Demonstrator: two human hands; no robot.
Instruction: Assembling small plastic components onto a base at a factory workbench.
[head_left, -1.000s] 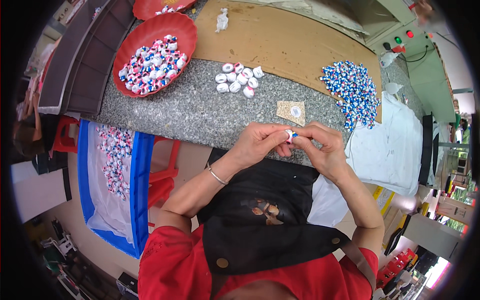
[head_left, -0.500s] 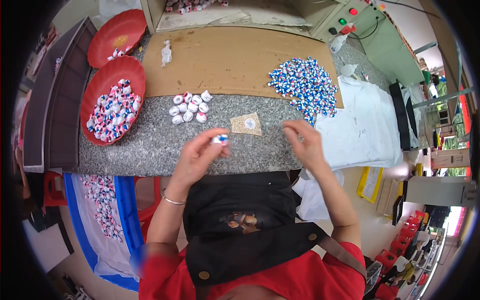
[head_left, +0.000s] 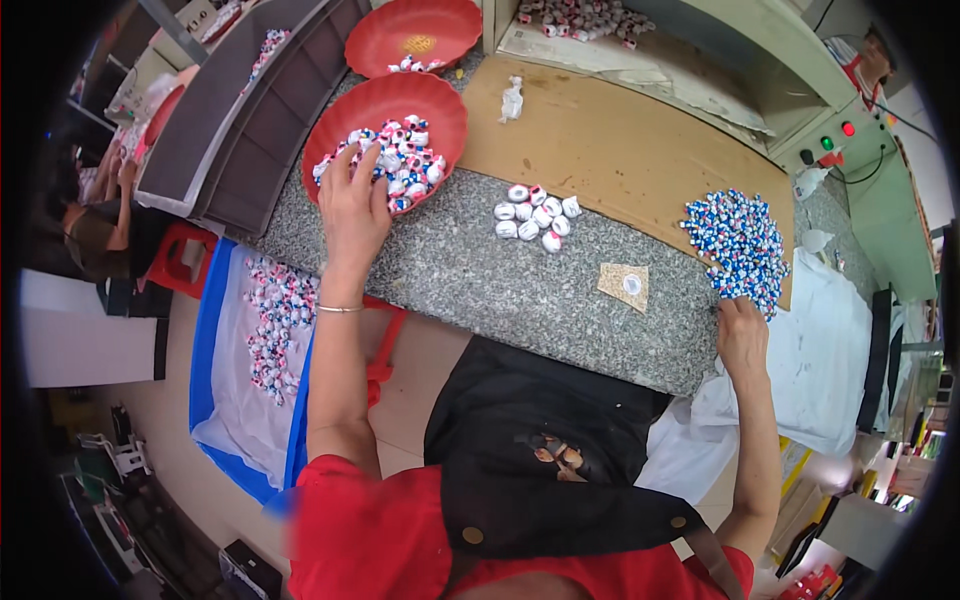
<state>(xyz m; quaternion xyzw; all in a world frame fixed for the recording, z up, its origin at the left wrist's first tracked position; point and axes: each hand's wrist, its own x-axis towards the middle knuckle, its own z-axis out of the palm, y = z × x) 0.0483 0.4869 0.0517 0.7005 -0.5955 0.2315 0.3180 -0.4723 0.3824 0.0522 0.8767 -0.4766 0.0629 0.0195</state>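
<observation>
My left hand [head_left: 355, 205] reaches over the near red scalloped bowl [head_left: 430, 95], fingers spread among small white, pink and blue pieces [head_left: 408, 150]. Whether its fingertips touch one is hard to tell. On the right, the fingers of my right hand [head_left: 743, 338] are closed together at the near edge of a heap of tiny blue-and-white pieces [head_left: 735, 240]; what they pinch is hidden. Between my hands, a cluster of rounded white pieces [head_left: 532, 215] sits on the speckled grey counter [head_left: 480, 270]. A small tan card with a round white label [head_left: 625, 284] lies right of the cluster.
Cardboard [head_left: 580, 135] covers the counter's back part below an open cabinet [head_left: 690, 75]. A second red bowl [head_left: 440, 25] and a dark tray [head_left: 265, 130] stand left. A lined blue bin [head_left: 205, 350] holds more pieces below. White cloth [head_left: 820, 340] lies right; another person [head_left: 105, 215] sits far left.
My left hand has moved from the counter's middle to the red bowl, and the white-and-blue piece it held no longer shows. My right hand has moved to the heap. The view has turned left.
</observation>
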